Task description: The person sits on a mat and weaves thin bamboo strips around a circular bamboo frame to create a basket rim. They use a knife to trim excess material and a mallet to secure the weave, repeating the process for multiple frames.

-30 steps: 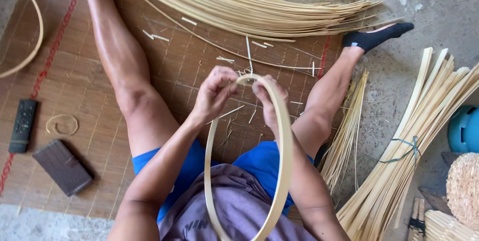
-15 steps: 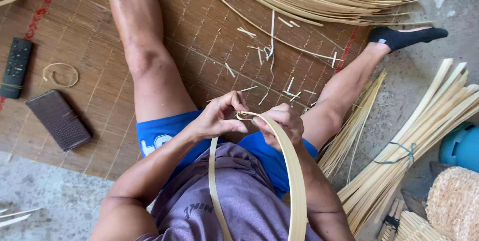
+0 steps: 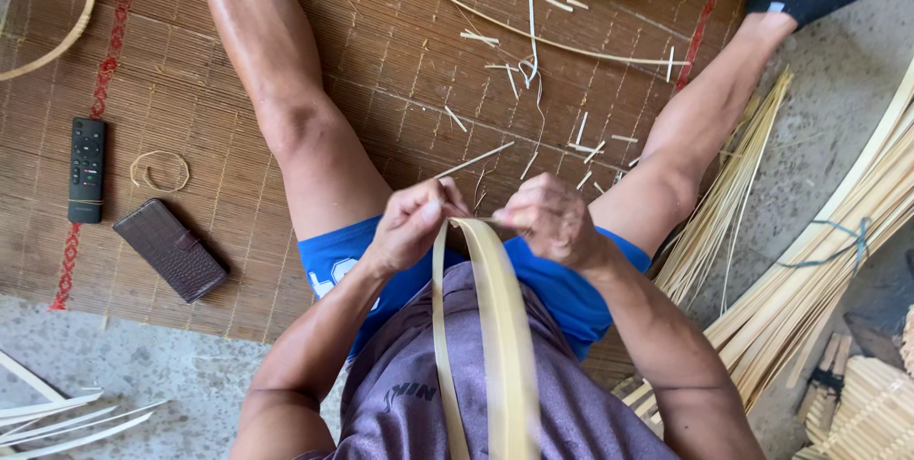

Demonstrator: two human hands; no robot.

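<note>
Both hands pinch the top of a bent bamboo hoop (image 3: pixel 495 327): the left hand (image 3: pixel 411 224) and the right hand (image 3: pixel 549 219) sit close together above a woven mat (image 3: pixel 381 60).

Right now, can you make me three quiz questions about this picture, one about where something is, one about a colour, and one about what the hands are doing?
1. Where is the remote control?
A. On the woven mat
B. On the person's lap
C. On the bundled strips

2. What colour are the shorts?
A. Red
B. Blue
C. Green

3. What are the left hand and right hand doing?
A. Resting flat on the mat
B. Holding the remote
C. Pinching the bent bamboo hoop

Answers: 1 A, it lies on the mat beside a dark wallet. 2 B, bright blue shows at both thighs. 3 C, both hands grip the hoop's top.
</note>
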